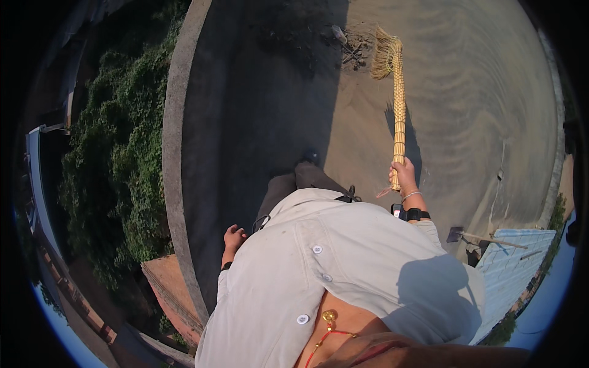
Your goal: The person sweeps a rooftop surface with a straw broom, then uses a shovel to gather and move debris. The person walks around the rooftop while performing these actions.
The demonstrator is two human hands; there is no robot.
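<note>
My right hand (404, 175) grips the butt of a straw broom (399, 110) with a handle of bound stalks. A pinkish cord loop hangs from that end, beside my fingers. The broom reaches away from me, its frayed bristle head (385, 54) turned to the left over the dusty concrete surface (368, 133). Just left of the bristles lies a small heap of twigs and debris (355, 54), with a pale scrap (339, 34) at its edge. By my left hip, my left hand (234, 238) hangs with bent fingers; the palm is hidden, and nothing shows in it.
A low concrete parapet (175, 119) runs along the left, with leafy vines (124, 152) beyond. A second raised edge (554, 119) bounds the right. Behind at right are a long-handled shovel (455, 234) and light-blue corrugated sheeting (513, 271). Deep shadow covers the left strip.
</note>
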